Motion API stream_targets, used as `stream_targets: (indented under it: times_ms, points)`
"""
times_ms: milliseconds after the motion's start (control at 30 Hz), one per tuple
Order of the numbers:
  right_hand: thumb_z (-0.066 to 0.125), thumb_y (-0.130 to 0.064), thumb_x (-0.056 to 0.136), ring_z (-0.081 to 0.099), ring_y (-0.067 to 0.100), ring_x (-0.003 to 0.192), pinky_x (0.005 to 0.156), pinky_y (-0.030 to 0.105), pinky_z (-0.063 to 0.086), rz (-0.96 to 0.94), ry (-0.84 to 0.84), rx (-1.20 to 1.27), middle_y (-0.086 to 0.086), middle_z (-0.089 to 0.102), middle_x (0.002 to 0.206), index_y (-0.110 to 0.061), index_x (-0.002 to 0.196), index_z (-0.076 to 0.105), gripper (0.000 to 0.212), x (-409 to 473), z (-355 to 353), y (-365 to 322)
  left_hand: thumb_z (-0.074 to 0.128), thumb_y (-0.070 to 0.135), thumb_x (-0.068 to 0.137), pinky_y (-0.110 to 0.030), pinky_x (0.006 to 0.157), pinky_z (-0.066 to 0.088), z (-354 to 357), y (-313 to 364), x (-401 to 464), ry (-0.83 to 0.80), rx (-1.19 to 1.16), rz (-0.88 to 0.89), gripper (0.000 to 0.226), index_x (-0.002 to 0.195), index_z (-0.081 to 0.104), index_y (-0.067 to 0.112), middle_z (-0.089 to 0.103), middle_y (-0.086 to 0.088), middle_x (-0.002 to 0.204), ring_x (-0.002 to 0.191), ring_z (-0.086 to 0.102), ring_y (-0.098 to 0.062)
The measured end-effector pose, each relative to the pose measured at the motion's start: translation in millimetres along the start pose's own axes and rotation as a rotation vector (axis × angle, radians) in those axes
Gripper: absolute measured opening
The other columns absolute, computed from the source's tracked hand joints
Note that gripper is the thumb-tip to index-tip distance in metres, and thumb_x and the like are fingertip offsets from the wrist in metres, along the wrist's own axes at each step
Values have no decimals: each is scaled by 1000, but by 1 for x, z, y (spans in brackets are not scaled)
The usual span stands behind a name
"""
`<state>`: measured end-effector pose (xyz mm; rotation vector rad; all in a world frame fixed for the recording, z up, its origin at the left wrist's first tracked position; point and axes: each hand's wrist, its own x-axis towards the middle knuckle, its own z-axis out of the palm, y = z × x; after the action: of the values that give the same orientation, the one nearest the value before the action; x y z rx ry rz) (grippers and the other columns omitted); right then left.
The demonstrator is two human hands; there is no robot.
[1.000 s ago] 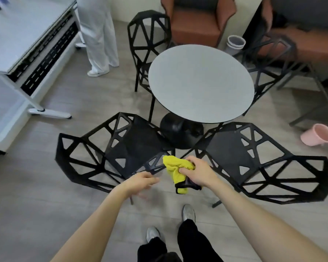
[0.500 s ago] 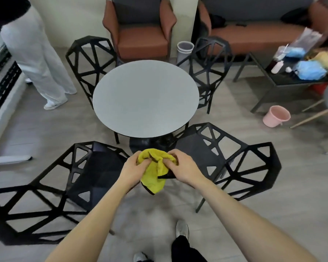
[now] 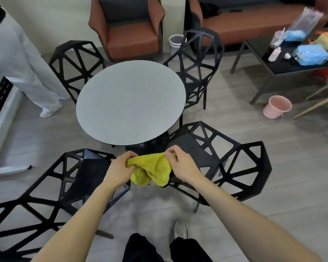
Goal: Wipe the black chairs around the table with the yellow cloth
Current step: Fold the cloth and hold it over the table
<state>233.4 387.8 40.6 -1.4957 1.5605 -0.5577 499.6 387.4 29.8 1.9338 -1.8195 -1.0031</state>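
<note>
The yellow terry cloth [image 3: 151, 172] hangs bunched in mid-air between the two hands, in front of the person and above the gap between the two nearest black lattice-frame chairs. The left hand [image 3: 119, 170] has its grip closed on the cloth's left edge, fingers curled into the fabric; the right hand [image 3: 180, 164] pinches the right edge between thumb and fingers. No chair is being touched, so the step in hand looks like readying the cloth, spreading or refolding it, before wiping begins.

The next move probably calls for gathering the cloth into one hand as a flat pad and bringing it down onto a chair. The near-right black chair [image 3: 222, 165] and the near-left black chair [image 3: 68, 186] are both within easy reach, their seats facing the round grey surface [image 3: 131, 103]. Two more chairs wait on the far side: the far-left black chair [image 3: 76, 67] and the far-right black chair [image 3: 199, 67], which will need a walk round.

The open triangular frames mean many thin struts, so the cloth could snag or skip bars. A person in white trousers [image 3: 25, 72] stands near the far-left chair and may block that side. A pink bucket [image 3: 276, 106] sits on the floor to the right, near a low dark side table [image 3: 273, 69] loaded with packets, and a brown armchair [image 3: 129, 33] stands behind the far chairs.
</note>
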Motion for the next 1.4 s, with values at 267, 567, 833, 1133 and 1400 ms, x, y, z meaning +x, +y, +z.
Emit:
stream_targets:
  times_ms: [267,567,833,1133,1400]
  points:
    - [77,-39,92,60,23,85,71,39,44,-50,51,-206,-1,58,89,-23,84,57,27,23,-6,-4,78,45,80,-35,72,50,-29,10,40,-146,79,115,19,94,68,37,72,12,87,86,65,-6]
    - [84,-28,89,61,14,83,69,34,46,-107,210,-187,-6,70,90,-27,98,71,17,69,-55,-50,63,43,81,-40,84,52,-133,-24,95,-193,433,144,14,91,63,33,63,8,98,95,62,-21]
    - [78,-37,94,68,28,99,83,42,58,-87,352,-382,8,73,112,-22,132,70,42,97,-70,-80,78,2,93,-36,85,63,-198,-21,119,109,-343,83,30,114,76,25,78,-9,105,93,77,-26]
    - [79,-24,93,59,27,77,65,38,42,-18,330,-486,2,68,81,-18,83,73,13,99,-80,-73,80,35,96,-34,72,56,-189,-19,139,209,-77,194,4,93,80,32,76,4,82,78,72,-19]
    - [80,-17,95,73,24,94,84,42,63,362,283,695,10,73,116,-18,133,60,43,118,-86,-44,77,9,98,-37,100,59,-158,-13,140,156,-714,-19,24,116,82,25,77,-9,104,101,74,-21]
